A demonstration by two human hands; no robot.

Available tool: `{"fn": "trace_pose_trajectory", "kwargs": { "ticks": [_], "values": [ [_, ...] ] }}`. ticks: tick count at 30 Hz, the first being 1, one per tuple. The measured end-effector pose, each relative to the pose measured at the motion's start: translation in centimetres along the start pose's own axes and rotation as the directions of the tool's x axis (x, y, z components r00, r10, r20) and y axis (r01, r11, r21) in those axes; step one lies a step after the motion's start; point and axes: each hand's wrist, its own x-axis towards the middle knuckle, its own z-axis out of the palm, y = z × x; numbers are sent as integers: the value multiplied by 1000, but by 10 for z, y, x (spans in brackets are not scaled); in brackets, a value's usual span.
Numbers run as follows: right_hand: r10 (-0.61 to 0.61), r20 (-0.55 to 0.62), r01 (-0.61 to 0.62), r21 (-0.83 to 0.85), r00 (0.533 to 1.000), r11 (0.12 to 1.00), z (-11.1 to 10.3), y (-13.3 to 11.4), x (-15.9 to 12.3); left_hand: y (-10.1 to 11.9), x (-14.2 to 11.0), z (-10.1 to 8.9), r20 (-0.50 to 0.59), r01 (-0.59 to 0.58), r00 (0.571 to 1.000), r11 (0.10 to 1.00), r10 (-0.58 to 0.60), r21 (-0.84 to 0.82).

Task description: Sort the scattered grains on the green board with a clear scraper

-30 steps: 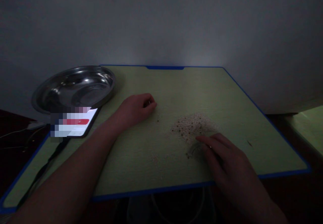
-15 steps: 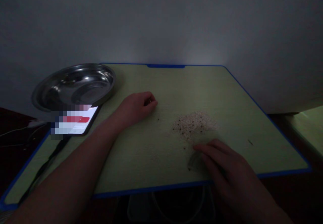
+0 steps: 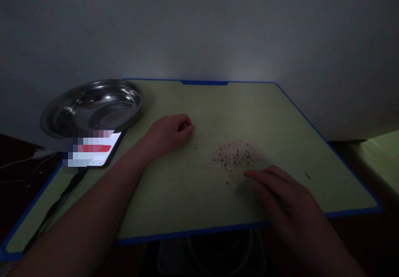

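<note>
A pile of small pale grains (image 3: 232,154), with several dark bits scattered through it, lies on the light green tabletop (image 3: 174,198). At the pile's near right edge is my right hand (image 3: 288,198). Its index finger points toward the grains, and the thumb sits below it with a gap between; I see nothing held. My left hand (image 3: 174,130) rests on the table left of the pile, loosely curled, thumb tip against the index finger. Nothing shows inside that curl. A single dark bit (image 3: 195,147) lies between my left hand and the pile.
A shiny metal basin (image 3: 93,106) stands at the table's back left, with a lit phone (image 3: 102,154) in front of it. A dark strap or cable (image 3: 59,204) runs from the phone toward the near left corner. A wall rises behind the table. A thin sliver (image 3: 308,176) lies at right.
My right hand has moved slightly up and to the right. A dark bit seen earlier near the front edge under that hand no longer shows. My left hand has stayed still.
</note>
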Motion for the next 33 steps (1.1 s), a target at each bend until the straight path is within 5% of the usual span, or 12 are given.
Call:
{"fn": "trace_pose_trajectory", "kwargs": {
  "ticks": [7,20,33],
  "values": [
    [18,1,-18,-26,1000,1000,14,1,22,0,-1,0,0,-28,1000,999,28,-20],
    [-77,72,78,-8,994,997,4,-4,-7,-1,-1,1,-1,-20,1000,1000,20,6],
    [-31,55,32,-20,998,999,16,-10,4,0,-1,0,-3,-19,1000,1000,19,-6]
  ]
}}
